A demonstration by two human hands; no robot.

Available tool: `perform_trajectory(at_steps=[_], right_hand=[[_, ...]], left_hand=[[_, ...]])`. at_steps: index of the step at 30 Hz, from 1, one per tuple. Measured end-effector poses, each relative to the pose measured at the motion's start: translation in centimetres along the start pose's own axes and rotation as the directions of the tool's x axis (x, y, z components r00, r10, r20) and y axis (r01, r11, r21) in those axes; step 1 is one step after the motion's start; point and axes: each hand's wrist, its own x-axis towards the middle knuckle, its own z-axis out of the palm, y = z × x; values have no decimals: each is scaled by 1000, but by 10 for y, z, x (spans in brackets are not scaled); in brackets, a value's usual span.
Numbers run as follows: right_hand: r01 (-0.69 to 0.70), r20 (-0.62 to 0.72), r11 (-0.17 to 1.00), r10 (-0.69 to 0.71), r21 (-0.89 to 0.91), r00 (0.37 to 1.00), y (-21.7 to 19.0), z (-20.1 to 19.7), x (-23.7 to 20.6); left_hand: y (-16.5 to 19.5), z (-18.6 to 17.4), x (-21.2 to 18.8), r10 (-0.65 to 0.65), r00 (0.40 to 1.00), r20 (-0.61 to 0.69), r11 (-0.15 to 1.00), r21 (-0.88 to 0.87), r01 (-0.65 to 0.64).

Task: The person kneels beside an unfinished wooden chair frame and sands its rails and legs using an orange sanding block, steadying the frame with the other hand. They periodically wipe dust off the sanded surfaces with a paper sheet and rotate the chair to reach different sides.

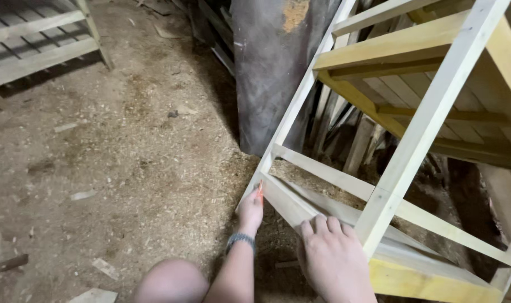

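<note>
A pale wooden frame (418,129) of legs and rails lies tilted over the floor. My left hand (251,210), with a dark band on its wrist, pinches a small orange pencil (260,188) whose tip touches the end of a loose wooden slat (283,202) where it meets the frame's leg. My right hand (334,258) lies on top of the same slat, fingers together and curled over its far edge, holding it against the frame's lower rail (322,171). My bare knee (171,280) shows at the bottom.
Sawdust and wood scraps cover the dirt floor (126,157). A dark upright post (272,67) stands behind the frame, with stacked boards beside it. Another slatted wooden frame (37,39) sits at the top left.
</note>
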Motion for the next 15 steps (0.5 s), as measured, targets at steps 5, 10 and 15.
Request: perform_trajectory(at_steps=[5, 10, 15], right_hand=[[-11, 32, 1000, 12, -27, 999, -3, -1, 1], [-16, -2, 1000, 16, -14, 1000, -4, -4, -1], [-10, 15, 999, 11, -43, 1000, -9, -9, -2]], left_hand=[[-7, -2, -8, 79, 997, 24, 995, 62, -80], [2, 1, -4, -26, 998, -53, 999, -42, 24], [4, 1, -54, -8, 998, 54, 992, 123, 1]])
